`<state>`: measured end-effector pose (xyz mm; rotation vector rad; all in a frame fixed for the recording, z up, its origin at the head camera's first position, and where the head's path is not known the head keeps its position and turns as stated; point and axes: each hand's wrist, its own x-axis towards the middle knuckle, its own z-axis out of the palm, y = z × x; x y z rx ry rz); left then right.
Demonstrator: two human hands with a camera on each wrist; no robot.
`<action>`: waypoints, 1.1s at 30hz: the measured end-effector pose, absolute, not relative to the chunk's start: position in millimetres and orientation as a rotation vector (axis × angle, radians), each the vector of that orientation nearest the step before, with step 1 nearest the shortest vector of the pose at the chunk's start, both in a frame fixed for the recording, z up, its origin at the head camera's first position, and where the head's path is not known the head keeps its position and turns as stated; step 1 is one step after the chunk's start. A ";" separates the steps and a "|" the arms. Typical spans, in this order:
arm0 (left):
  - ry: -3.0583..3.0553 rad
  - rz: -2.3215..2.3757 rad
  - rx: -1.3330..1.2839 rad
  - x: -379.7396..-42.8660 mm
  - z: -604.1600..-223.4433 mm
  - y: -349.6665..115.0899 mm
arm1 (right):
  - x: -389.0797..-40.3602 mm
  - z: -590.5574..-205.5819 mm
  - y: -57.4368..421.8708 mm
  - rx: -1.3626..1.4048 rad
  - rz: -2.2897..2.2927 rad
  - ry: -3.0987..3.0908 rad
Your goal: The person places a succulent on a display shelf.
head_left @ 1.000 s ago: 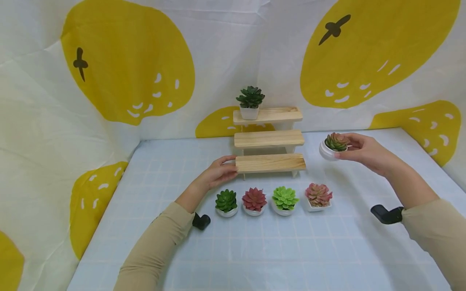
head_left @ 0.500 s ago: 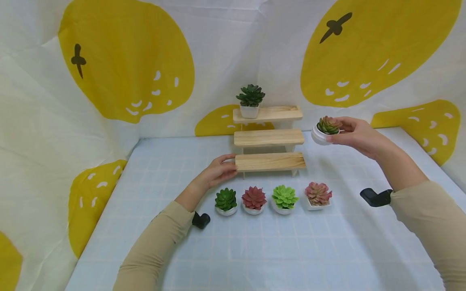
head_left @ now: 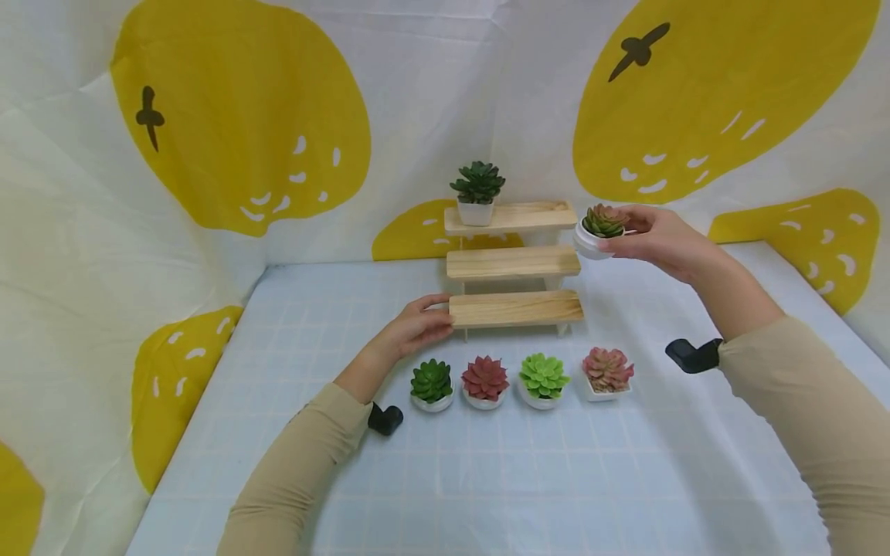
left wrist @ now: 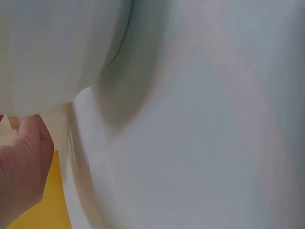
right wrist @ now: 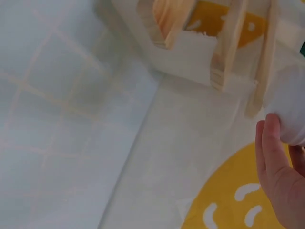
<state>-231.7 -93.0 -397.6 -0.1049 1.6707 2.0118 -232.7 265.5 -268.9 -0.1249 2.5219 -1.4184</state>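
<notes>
My right hand (head_left: pixel 660 239) grips a small potted succulent (head_left: pixel 603 222) with reddish-green leaves and a round white pot, raised off the table beside the right end of the stand's upper steps. In the right wrist view its white pot (right wrist: pixel 288 105) shows between my fingers, close to the step ends. A three-step wooden stand (head_left: pixel 514 309) stands at the back. My left hand (head_left: pixel 416 328) holds the left end of its lowest step, thumb at the front edge. A dark green succulent (head_left: pixel 477 193) in a square white pot sits on the top step, toward the left.
In front of the stand is a row of potted succulents: dark green (head_left: pixel 431 384), red (head_left: pixel 485 380), light green (head_left: pixel 545 380) and pink (head_left: pixel 608 372). Behind the stand hangs a white cloth (head_left: pixel 417 100) with yellow fruit shapes. A pale checked cloth (head_left: pixel 487 479) covers the table.
My right hand has moved left and upward with the reddish-green succulent, nearing the right end of the top step. The left hand stays at the lowest step.
</notes>
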 end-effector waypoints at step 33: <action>1.695 1.968 -0.141 -234.4 -397.9 -93.3 | -274.4 -260.9 186.2 0.035 -1.778 2.492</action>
